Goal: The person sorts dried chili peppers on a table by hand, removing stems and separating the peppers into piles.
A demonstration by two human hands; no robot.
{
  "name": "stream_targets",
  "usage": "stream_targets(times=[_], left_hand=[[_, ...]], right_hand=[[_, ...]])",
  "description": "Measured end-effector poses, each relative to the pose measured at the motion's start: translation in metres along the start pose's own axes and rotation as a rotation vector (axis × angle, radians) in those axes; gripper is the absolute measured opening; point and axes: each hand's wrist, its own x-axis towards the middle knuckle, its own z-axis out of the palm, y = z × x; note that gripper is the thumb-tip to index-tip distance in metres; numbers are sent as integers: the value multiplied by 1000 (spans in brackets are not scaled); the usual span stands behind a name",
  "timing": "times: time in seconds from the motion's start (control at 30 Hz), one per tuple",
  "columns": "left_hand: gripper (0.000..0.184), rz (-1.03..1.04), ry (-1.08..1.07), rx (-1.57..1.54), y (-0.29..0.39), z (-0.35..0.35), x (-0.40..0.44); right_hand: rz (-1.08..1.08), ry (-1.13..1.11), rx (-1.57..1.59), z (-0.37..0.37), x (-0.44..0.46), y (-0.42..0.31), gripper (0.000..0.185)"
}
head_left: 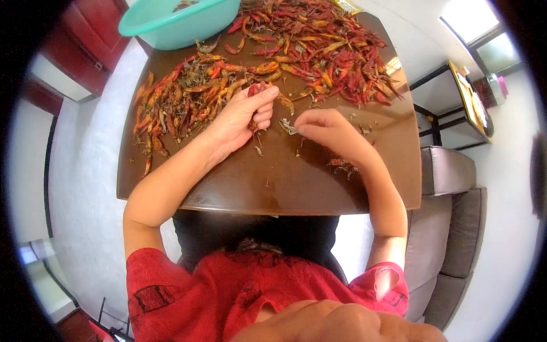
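The left hand [242,115] was curled around dark red dried peppers [257,89], shrivelled and creased, their ends poking out above and below the fist over the tabletop [256,182]. The right hand [325,126] had its fingers bent together beside a pale greyish piece [288,126]; whether it gripped that could not be told. Beyond lay a mottled orange-brown heap [196,94] and a redder, glossier heap [342,54], both wrinkled and twisted.
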Motion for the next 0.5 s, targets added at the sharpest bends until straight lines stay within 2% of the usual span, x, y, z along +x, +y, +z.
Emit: stream_targets(times=[0.03,0.13,0.2,0.23,0.27,0.3,0.33,0.37,0.4,0.43,0.47,0.5], left_hand=[[21,-8,-3,-13,0,0,0],[21,-9,-14,-9,3,0,0],[20,-11,-21,8,6,-1,-1],[17,-20,-7,114,9,-1,-1],[15,-27,8,219,11,-1,-1],[15,-26,2,215,13,0,-2],[15,-48,-8,423,15,0,-2],[17,-68,-14,632,17,0,-2],[23,181,-63,882,5,-10,7],[24,287,-102,1074,5,-11,7],[23,277,-73,1189,3,-12,5],[23,265,-42,1303,3,-8,-2]], right_hand=[[1,2,-6,-5,-2,-3,16],[31,269,56,-26,-9,-23,14],[65,366,136,-44,-8,-27,13],[44,417,141,-53,-5,-28,14],[46,421,135,-63,-2,-28,14],[21,449,-4,-73,2,-28,15],[-6,474,-145,-80,7,-29,17],[-8,474,-152,-83,13,-29,17],[-79,491,-267,-82,22,-29,19],[-152,507,-382,-80,30,-32,21],[-244,462,-495,-76,41,-36,25],[-188,467,-522,-68,53,-40,24]])
